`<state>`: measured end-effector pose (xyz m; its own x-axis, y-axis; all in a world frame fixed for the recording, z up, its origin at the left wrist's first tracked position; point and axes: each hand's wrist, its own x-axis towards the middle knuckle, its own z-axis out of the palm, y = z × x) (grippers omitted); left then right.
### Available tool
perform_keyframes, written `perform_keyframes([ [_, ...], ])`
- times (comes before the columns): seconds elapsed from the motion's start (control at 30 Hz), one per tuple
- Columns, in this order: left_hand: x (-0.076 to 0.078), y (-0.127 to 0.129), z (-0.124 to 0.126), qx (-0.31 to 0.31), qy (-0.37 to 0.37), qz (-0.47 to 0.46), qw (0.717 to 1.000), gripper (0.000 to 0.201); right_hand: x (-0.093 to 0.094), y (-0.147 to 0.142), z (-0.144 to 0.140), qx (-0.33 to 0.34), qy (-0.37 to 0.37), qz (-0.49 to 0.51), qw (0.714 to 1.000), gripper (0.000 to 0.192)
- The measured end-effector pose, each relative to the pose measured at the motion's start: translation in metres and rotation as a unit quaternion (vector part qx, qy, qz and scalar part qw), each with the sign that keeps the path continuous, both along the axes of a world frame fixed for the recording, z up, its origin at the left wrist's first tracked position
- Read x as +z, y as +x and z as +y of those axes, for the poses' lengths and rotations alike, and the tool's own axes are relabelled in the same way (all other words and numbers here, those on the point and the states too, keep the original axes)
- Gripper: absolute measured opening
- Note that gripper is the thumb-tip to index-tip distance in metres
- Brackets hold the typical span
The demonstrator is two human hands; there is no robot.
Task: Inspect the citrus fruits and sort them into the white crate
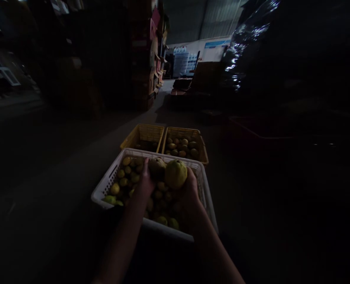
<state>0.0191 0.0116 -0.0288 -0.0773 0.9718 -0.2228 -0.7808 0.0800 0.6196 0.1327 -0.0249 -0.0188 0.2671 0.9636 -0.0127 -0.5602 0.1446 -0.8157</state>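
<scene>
The left hand [146, 182] grips a brownish fruit [157, 165] and the right hand [189, 189] grips a yellow-green fruit [175, 174], both held over the white basket [103, 189] of fruit; two yellow crates [145, 136] sit just behind

Dim floor [44, 165] under three crates [103, 189]

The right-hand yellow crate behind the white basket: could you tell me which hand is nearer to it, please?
Right. The right hand, holding a green fruit, is just below that yellow crate; the left hand is farther left, over the white basket.
</scene>
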Motion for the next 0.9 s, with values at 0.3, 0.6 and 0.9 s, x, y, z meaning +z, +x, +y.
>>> perform_keyframes([
  [0.3,0.018,0.01,0.013,-0.053,-0.1,-0.138,0.984,0.025,0.001,0.005,0.016,0.038,-0.045,0.035,0.998,0.021],
  [0.6,0.024,0.006,0.012,-0.046,-0.066,-0.143,0.986,0.025,-0.003,-0.003,0.003,-0.027,0.022,-0.006,0.999,0.031],
  [0.9,0.039,0.002,0.011,-0.049,-0.046,-0.155,0.986,0.035,-0.009,-0.001,0.011,-0.083,0.058,0.006,0.995,0.045],
])
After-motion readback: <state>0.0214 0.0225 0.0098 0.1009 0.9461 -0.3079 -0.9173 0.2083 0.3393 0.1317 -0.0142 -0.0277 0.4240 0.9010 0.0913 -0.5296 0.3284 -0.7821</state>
